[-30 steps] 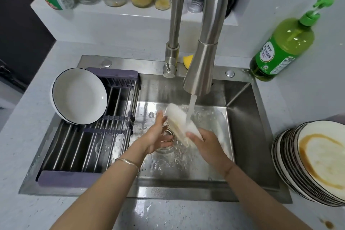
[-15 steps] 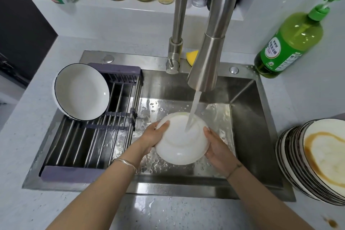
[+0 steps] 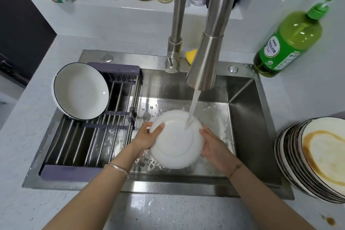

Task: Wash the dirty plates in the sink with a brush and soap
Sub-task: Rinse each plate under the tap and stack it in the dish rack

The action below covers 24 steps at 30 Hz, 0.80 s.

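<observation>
Leftmost, 1 clean plate (image 3: 81,90) leans in the rack (image 3: 89,136) to drain. My left hand (image 3: 147,139) and right hand (image 3: 214,145) grip opposite edges of the upturned plate (image 3: 176,144), low in the sink (image 3: 252,117) so the tap stream (image 3: 193,106) rinses it; the dirty stack (image 3: 317,158) waits at the right.

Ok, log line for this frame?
rinse | plate bottom-up under running tap | left hand, right hand hold rim | dirty stack right
</observation>
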Tool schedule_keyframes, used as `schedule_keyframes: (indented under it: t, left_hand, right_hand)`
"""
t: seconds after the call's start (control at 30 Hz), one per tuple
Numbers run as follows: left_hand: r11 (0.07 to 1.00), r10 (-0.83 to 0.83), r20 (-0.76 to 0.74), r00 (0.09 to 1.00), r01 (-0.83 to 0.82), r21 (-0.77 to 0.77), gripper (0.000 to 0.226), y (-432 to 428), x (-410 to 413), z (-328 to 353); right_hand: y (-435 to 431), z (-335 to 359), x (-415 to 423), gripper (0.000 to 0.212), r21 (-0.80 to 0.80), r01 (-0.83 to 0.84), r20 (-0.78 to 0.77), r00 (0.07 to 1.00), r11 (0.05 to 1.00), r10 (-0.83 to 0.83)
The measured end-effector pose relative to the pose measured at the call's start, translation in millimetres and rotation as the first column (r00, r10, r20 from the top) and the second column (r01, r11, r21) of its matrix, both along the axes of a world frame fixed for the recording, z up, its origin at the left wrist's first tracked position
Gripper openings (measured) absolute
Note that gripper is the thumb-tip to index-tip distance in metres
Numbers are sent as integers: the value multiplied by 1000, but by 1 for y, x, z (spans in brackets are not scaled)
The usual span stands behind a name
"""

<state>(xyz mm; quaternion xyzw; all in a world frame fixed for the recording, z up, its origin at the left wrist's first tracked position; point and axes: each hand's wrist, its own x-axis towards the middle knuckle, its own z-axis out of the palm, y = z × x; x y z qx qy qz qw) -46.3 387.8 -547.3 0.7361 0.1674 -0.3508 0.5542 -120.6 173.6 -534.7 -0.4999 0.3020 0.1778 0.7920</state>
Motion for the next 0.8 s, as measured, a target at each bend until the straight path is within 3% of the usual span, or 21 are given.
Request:
schedule_keyframes:
  t: [0.17, 0.4, 0.67, 0.8]
  left_hand:
    - [999, -10, 6, 1000, 10, -41, 46, -5, -2, 8]
    - [982, -31, 60, 998, 42, -185, 48, -35, 8, 34]
    - [983, -61, 111, 992, 79, -165, 54, -30, 16, 41]
    - [953, -117, -12, 993, 109, -282, 41, -24, 7, 39]
  right_hand:
    - [-7, 15, 10, 32, -39, 15, 53, 999, 999, -13]
    - [-35, 24, 18, 40, -122, 186, -34, 981, 975, -191]
    - [-30, 28, 11, 39, -8, 163, -32, 986, 987, -163]
    - [-21, 33, 13, 32, 27, 82, 69, 994, 996, -84]
